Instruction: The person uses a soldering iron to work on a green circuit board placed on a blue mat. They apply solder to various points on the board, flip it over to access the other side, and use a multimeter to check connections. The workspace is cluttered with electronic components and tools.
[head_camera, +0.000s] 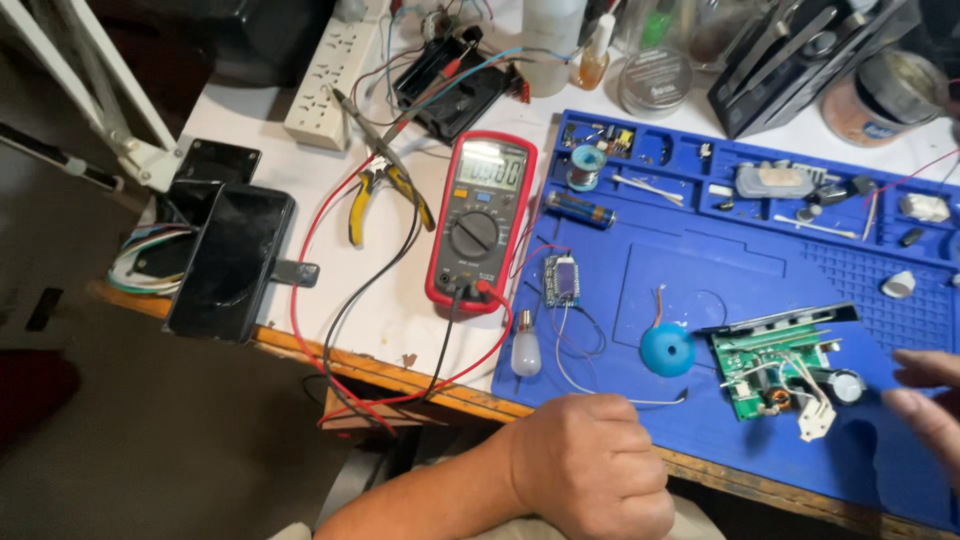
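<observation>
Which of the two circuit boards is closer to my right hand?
The larger green circuit board, close beside the right hand; the small blue board lies farther off.

One head-worn view looks steeply down, from close, onto the workbench's blue mat (640, 255) and near edge

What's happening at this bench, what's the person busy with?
A person sits at a blue work mat with electronics laid out. The left hand rests in a fist at the mat's front edge. The right hand hovers open beside a green circuit board. A red multimeter lies alongside, leads plugged in.
</observation>
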